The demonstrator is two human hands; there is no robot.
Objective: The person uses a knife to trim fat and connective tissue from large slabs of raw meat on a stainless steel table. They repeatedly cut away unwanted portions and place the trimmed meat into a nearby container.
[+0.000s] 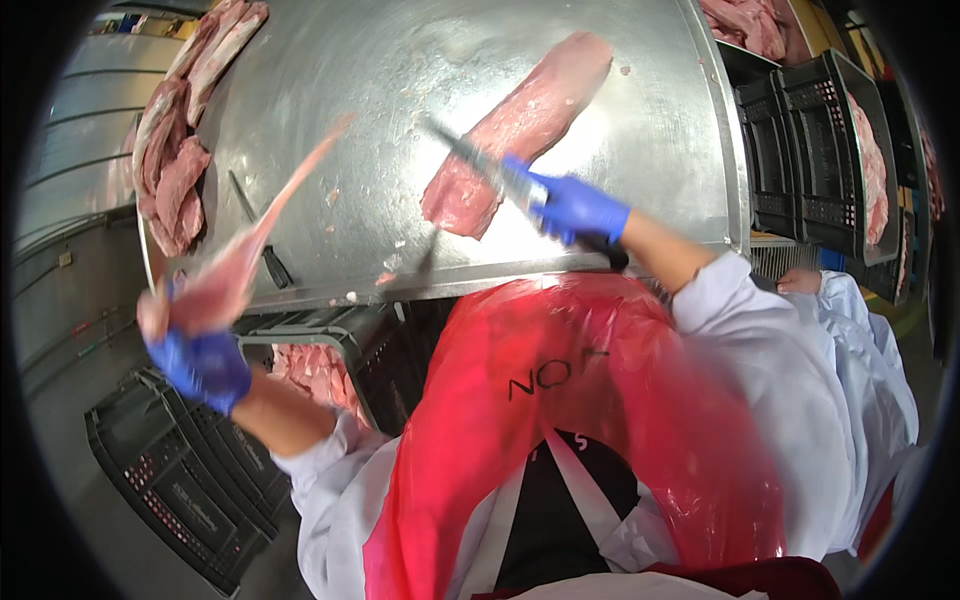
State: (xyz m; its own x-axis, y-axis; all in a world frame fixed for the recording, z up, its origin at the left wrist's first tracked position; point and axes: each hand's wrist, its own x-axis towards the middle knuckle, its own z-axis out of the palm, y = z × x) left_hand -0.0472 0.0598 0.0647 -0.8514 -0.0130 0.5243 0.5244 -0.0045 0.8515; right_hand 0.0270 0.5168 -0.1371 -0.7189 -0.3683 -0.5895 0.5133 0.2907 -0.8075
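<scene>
My left hand (205,368), in a blue glove, is closed around a strip of raw meat (225,285) past the table's near left edge. The strip's thin tail stretches up over the steel table (340,60). My right hand (578,208), also gloved in blue, grips a knife (480,165), blurred by motion, its blade pointing up and left. Beneath that blade lies a long piece of pink meat (545,105), slanting across the tabletop. A dark shape under my right hand is unclear. Another knife (273,265) with a black handle rests on the table's left part.
Several long meat pieces (175,150) hang along the table's left edge. Below it stands a dark crate of meat (310,375), beside other black crates (170,480). More black crates (815,150) stand at the right, near another person's hand (800,281) and white sleeve.
</scene>
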